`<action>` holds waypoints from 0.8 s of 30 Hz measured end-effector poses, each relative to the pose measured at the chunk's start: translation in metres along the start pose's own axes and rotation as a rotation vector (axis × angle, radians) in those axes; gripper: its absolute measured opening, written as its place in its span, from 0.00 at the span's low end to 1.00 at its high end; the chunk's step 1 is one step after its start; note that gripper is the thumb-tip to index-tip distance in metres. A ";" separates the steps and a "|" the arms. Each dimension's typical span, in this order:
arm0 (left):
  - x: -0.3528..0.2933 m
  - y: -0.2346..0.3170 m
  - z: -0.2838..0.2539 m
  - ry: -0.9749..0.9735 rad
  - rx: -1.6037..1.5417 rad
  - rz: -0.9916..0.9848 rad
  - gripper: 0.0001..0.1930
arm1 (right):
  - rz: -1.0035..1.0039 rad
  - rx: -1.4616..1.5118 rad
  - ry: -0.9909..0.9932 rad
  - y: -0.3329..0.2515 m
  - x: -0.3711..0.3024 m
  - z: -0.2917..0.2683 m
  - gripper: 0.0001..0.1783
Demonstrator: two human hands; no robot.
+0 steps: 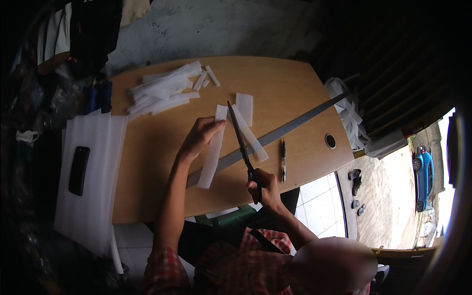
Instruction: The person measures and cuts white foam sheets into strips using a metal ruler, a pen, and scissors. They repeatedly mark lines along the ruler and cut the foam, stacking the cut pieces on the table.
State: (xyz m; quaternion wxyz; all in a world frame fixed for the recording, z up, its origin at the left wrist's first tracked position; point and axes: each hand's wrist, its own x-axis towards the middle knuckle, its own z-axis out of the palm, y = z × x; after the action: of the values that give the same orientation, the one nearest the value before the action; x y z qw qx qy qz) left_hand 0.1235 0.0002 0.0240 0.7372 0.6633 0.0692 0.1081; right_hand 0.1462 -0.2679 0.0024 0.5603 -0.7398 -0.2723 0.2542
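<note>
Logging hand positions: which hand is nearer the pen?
The right hand. It grips the scissors just left of the pen; the left hand, holding a white strip, is farther left.

A small workshop, seen from my remote seat.
I read it from the wooden table point(307, 108) with its long metal ruler point(295, 124), scissors point(243, 147), heap of cut white strips point(164, 88) and stack of white sheets point(101, 147), beside a bare, stained wall point(211, 34).

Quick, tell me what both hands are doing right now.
Left hand: closed, thumb and fingers pinching a white strip.
Right hand: closed around the handles of black scissors.
</note>
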 end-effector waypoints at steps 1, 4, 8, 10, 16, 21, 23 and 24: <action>0.002 0.001 0.000 0.022 0.038 0.051 0.16 | 0.017 0.072 -0.006 0.000 -0.002 -0.002 0.36; 0.001 -0.006 -0.008 -0.001 0.251 0.134 0.15 | 0.058 0.235 -0.029 -0.008 -0.014 -0.015 0.36; 0.012 0.003 0.016 -0.144 0.667 0.319 0.14 | -0.002 0.190 0.095 -0.012 -0.027 -0.043 0.40; 0.023 0.001 0.032 -0.243 0.950 0.439 0.14 | -0.017 0.151 0.198 -0.007 -0.034 -0.059 0.42; 0.052 -0.008 0.047 -0.490 1.274 0.299 0.24 | -0.027 0.104 0.291 0.011 -0.043 -0.093 0.43; 0.035 0.001 0.056 -0.595 1.453 0.285 0.20 | -0.064 0.142 0.327 0.030 -0.032 -0.108 0.41; 0.019 -0.005 0.054 -0.517 1.505 0.357 0.18 | -0.080 0.147 0.305 0.035 -0.024 -0.115 0.41; 0.013 -0.009 0.052 -0.483 1.529 0.397 0.17 | -0.087 0.149 0.300 0.037 -0.020 -0.120 0.41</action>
State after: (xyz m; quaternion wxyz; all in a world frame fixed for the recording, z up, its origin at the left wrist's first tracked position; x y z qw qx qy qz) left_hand 0.1491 -0.0476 0.0214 0.0439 0.9868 -0.1552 0.0140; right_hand 0.2176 -0.3727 -0.0029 0.6584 -0.7133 -0.1980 0.1359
